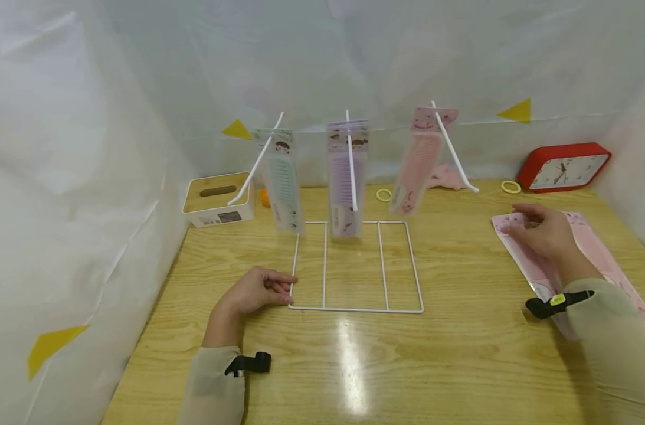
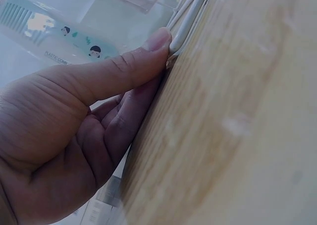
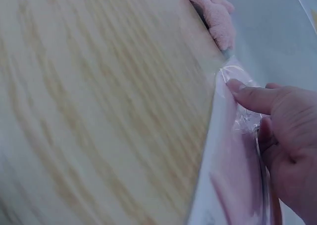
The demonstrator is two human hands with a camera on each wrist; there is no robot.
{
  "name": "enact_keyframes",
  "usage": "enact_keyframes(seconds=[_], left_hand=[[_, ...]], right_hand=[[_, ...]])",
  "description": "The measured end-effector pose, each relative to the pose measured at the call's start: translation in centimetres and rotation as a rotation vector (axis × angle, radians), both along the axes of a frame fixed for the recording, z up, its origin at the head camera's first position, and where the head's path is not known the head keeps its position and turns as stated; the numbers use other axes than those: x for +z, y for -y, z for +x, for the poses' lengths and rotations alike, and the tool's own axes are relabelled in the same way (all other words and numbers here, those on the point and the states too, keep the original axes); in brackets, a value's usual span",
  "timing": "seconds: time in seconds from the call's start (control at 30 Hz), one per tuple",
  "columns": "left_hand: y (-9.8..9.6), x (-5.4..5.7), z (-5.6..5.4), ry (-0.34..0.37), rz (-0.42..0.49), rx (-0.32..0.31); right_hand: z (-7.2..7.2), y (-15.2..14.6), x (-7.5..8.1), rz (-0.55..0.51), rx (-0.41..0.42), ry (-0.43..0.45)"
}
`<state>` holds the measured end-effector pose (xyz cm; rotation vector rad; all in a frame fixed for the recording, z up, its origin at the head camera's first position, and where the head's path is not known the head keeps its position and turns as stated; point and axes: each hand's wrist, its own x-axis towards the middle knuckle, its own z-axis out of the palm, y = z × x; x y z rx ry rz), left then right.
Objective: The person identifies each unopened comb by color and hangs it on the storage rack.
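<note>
A white wire display rack (image 1: 383,265) stands on the table. My left hand (image 1: 261,289) pinches the near left corner of its base between thumb and fingers; the left wrist view shows the thumb (image 2: 157,39) on the white wire. Packaged combs hang from its prongs: a green comb (image 1: 284,183) at left, purple combs (image 1: 338,183) in the middle, a pink comb (image 1: 420,156) at right. At the table's right, my right hand (image 1: 547,236) grips the top end of a pink comb package (image 1: 529,262), its clear film wrinkled under the thumb. Another pink comb package (image 1: 601,248) lies beside it.
A white tissue box with a wooden lid (image 1: 218,195) sits back left, an orange object (image 1: 265,198) beside it. Along the back are yellow rings (image 1: 510,187), a pink plush item (image 1: 447,177) and a red clock (image 1: 566,168). White sheeting walls the table.
</note>
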<state>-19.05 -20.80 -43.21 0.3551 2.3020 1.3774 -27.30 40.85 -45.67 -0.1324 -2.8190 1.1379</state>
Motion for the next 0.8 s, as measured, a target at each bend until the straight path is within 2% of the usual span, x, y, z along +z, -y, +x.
enact_keyframes(seconds=[0.2,0.37,0.5,0.67,0.73,0.8], left_hand=[[0.0,-0.2,-0.2,-0.003,0.012,-0.017],[0.2,-0.2,-0.1,-0.012,-0.007,-0.018],[0.2,-0.1,-0.1,-0.006,-0.014,-0.008],[0.1,-0.1,-0.1,0.015,-0.009,0.005],[0.1,-0.1,-0.1,0.011,-0.008,0.004],[0.1,0.0,-0.1,0.003,-0.008,0.003]], right_hand=[[0.5,-0.1,-0.7,-0.172,-0.098,-0.041],[1.1,0.3,-0.1,-0.378,-0.108,-0.098],[2.5,1.3,1.7,-0.591,-0.062,-0.153],[4.7,2.9,5.2,-0.855,0.019,-0.229],[5.6,3.7,6.6,-0.887,0.078,-0.285],[6.4,4.5,7.9,-0.917,0.167,-0.378]])
